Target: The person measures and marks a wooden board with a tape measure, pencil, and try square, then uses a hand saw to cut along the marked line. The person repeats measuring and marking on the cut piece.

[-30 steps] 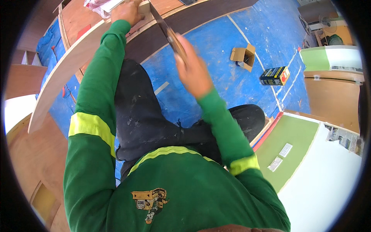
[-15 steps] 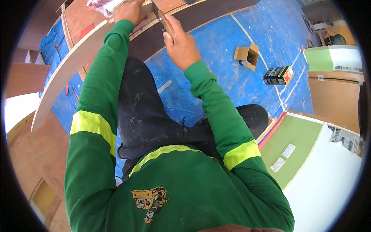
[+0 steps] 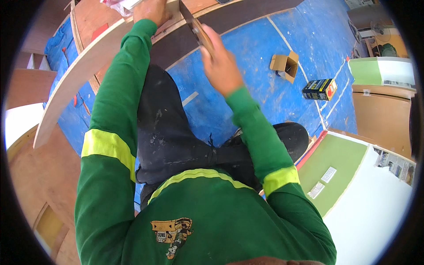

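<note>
My right hand (image 3: 221, 64) is closed round the wooden handle of a handsaw (image 3: 194, 25). The saw's thin metal blade runs up and left to the end of a long, pale wooden board (image 3: 84, 66), meeting its edge near the top of the view. On that board rests my left hand (image 3: 151, 12), its fingers curled at the board's edge just left of the blade. The picture's upper rim cuts off part of this hand and the blade's far end. The board bends away to the lower left beside my left arm.
Below the board is a reddish-brown wooden panel structure (image 3: 95, 20) with a dark side (image 3: 238, 22). Blue sheeting (image 3: 251, 81) covers the floor. An open cardboard box (image 3: 283, 66) and a black-and-yellow can (image 3: 319, 89) stand to the right, near a green-and-white wall (image 3: 340, 172).
My right hand has drawn the saw back, down and to the right, so more blade shows. My left hand stays on the board.
</note>
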The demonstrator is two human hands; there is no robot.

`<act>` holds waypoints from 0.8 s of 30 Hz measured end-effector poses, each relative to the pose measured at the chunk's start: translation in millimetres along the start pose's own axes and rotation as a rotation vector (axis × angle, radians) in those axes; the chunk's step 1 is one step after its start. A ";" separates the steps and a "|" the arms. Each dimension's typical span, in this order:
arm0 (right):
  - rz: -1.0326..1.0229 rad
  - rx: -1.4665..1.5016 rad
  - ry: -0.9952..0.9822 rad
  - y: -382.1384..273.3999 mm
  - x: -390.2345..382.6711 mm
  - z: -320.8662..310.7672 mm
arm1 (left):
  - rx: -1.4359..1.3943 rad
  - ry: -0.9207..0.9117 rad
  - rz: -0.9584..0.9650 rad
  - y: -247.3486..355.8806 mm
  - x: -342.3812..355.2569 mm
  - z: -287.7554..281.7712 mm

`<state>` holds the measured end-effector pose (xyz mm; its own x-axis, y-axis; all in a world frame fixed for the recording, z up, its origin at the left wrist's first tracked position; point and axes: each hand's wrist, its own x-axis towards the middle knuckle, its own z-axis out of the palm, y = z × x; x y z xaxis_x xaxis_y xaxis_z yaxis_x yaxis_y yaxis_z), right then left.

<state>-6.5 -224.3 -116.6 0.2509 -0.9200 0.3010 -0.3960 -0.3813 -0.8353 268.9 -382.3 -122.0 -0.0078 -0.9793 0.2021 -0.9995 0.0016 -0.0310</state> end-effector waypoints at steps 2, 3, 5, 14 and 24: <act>0.015 -0.024 0.007 -0.2 21.4 12.8 | 0.005 -0.019 0.006 2.1 3.9 3.0; 0.041 -0.035 -0.007 -4.2 20.8 12.4 | -0.007 -0.006 0.024 -0.2 5.3 0.7; 0.011 -0.033 -0.004 -8.8 -0.2 3.3 | 0.000 -0.048 0.021 -2.9 5.0 -2.1; 0.186 -0.128 -0.136 -67.6 -161.9 -94.6 | -0.123 0.110 -0.007 15.8 -17.6 -22.0; -0.017 -0.026 0.005 -7.4 -17.0 -4.3 | 0.000 -0.056 0.010 -15.6 9.2 8.1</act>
<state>-11.6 -206.3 -113.5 0.2537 -0.9138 0.3173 -0.4146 -0.3991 -0.8178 284.6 -393.0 -127.6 -0.0158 -0.9891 0.1463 -0.9994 0.0110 -0.0331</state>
